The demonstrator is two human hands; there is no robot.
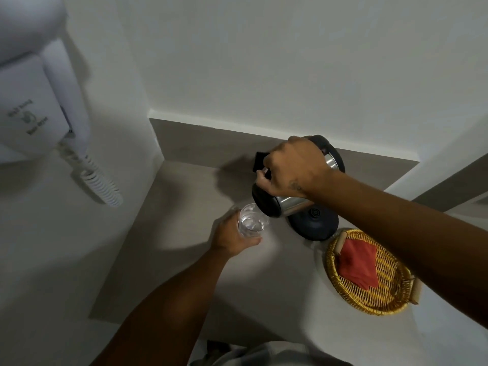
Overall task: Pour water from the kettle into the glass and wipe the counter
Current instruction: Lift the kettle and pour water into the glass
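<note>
My right hand (295, 167) grips the handle of a steel kettle (290, 203) with black trim, tipped far over to the left, its open lid (260, 161) hanging back. The kettle's mouth sits right over a clear glass (252, 220), which my left hand (232, 239) holds just above the grey counter (184, 233). Some water shows in the glass. The kettle's round black base (314, 224) stands on the counter beneath it. A folded red cloth (357, 262) lies in a yellow wicker tray (390, 299) to the right.
A white wall-mounted hair dryer (34, 96) with a coiled cord (97, 178) hangs on the left wall. White walls close the counter at the back and left. The counter's near edge runs past my body at the bottom.
</note>
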